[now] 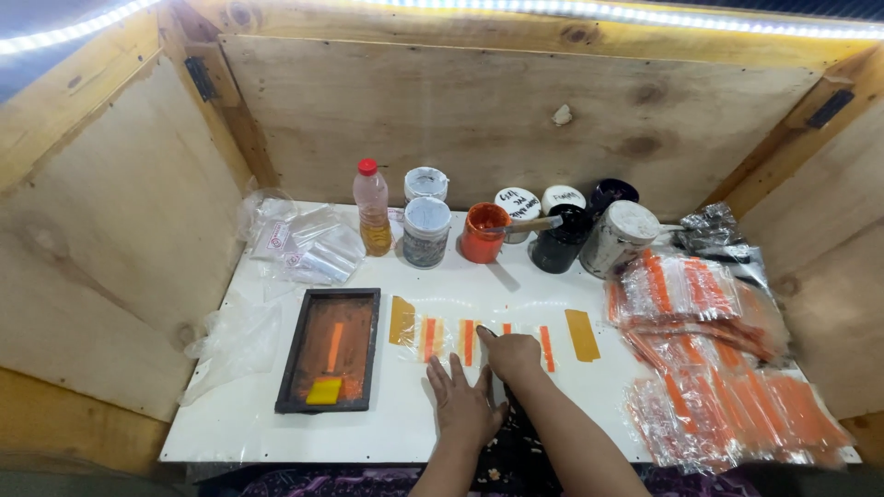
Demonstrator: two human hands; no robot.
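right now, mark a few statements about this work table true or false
1. The left hand lies flat on the white table. True.
2. The dark framed screen lies right of both hands. False: it lies to their left, with a yellow squeegee on it.
3. The right hand presses on a clear strip printed with orange bars. True.
4. The orange paint jar has its lid on. False: it stands open.
5. The stacked orange-printed bags sit along the right edge. True.
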